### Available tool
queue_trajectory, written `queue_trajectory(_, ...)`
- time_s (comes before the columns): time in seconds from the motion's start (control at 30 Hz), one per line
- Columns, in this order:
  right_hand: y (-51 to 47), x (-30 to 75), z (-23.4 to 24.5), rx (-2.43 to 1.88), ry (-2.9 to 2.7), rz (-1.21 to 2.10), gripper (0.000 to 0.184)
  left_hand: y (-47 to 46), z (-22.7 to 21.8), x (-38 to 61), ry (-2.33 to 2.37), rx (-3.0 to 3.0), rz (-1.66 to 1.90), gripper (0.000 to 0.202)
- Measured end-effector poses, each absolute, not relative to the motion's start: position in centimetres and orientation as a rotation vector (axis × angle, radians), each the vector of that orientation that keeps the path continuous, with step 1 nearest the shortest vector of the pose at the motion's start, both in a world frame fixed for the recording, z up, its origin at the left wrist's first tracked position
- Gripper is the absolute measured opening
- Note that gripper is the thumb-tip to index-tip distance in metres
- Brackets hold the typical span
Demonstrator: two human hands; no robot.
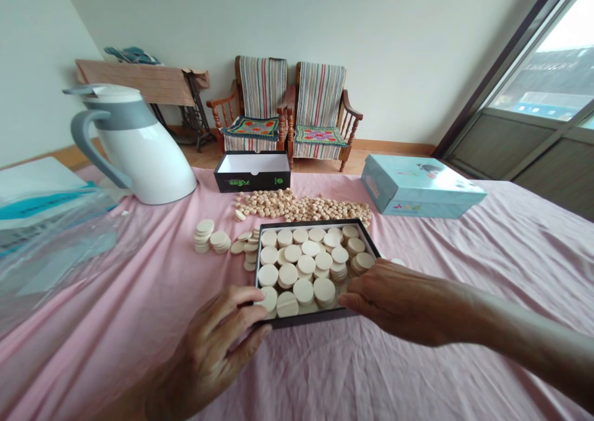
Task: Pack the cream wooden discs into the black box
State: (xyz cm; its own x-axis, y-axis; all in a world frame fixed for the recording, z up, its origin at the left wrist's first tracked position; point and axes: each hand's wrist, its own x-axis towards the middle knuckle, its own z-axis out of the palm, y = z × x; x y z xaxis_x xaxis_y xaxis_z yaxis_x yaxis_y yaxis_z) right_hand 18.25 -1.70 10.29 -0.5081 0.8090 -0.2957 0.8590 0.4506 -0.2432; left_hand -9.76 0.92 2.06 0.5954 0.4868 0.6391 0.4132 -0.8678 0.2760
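Head view.

- Shallow black box (310,317): lies on pink cloth (417,377), at the near middle of the table, just ahead of both hands. Filled with flat round discs (301,265), pale wood, in low stacks.
- Left hand (218,340): clasps the box's near-left corner, fingers curled over the rim, thumb against the near edge.
- Right hand (399,303): rests on the near-right corner, fingers stretched along the near rim; cannot tell whether gripping or merely laid on it.
- Loose discs (211,238): short stacks on the cloth, just left of the box.
- Small beads (301,207): wide heap touching the box's far side.
- Empty black carton (253,172): beyond the beads, open side up.
- Light-blue box (417,186): far right, closed.
- White jug (139,148): far left, grey handle.
- Clear plastic bag (46,241): left edge.
- Two striped wooden chairs (290,111): against the back wall.
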Motion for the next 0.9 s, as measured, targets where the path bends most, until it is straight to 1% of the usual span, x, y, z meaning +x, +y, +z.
queue_trajectory(0.13, -1.7, 19.1, 10.6, 1.465, 2.642, -0.575, 0.039, 0.9, 1.7, -9.9, 0.774, 2.72, 1.107, 0.015)
queue_trajectory(0.2, -1.3, 20.4, 11.0, 1.589, 2.697, -0.485, 0.035, 0.9, 1.6, -9.9, 0.773, 2.722, 1.105, 0.016)
queue_trajectory(0.27, -0.7, 22.3, 11.3, 1.811, 2.721, -0.362, 0.031, 1.0, 1.7, -9.9, 0.775, 2.722, 1.12, 0.015)
queue_trajectory(0.33, 0.0, 24.5, 11.2, 1.942, 2.656, -0.303, 0.026, 1.0, 1.7, -9.9, 0.773, 2.727, 1.137, 0.015)
queue_trajectory(0.43, 0.7, 27.3, 10.2, 1.971, 2.441, -0.275, 0.017, 1.1, 1.7, -9.9, 0.76, 2.739, 1.134, 0.016)
queue_trajectory(0.63, -1.0, 28.1, 7.7, 1.871, 2.388, -0.302, 0.026, 1.1, 1.8, -9.8, 0.746, 2.742, 1.151, 0.016)
queue_trajectory(0.8, -2.6, 26.7, 5.3, 1.924, 2.469, -0.159, 0.022, 1.1, 1.8, -9.6, 0.752, 2.743, 1.157, 0.015)
queue_trajectory(0.9, -3.0, 26.5, 4.0, 1.947, 2.52, -0.152, 0.017, 1.1, 1.7, -9.7, 0.766, 2.744, 1.164, 0.014)
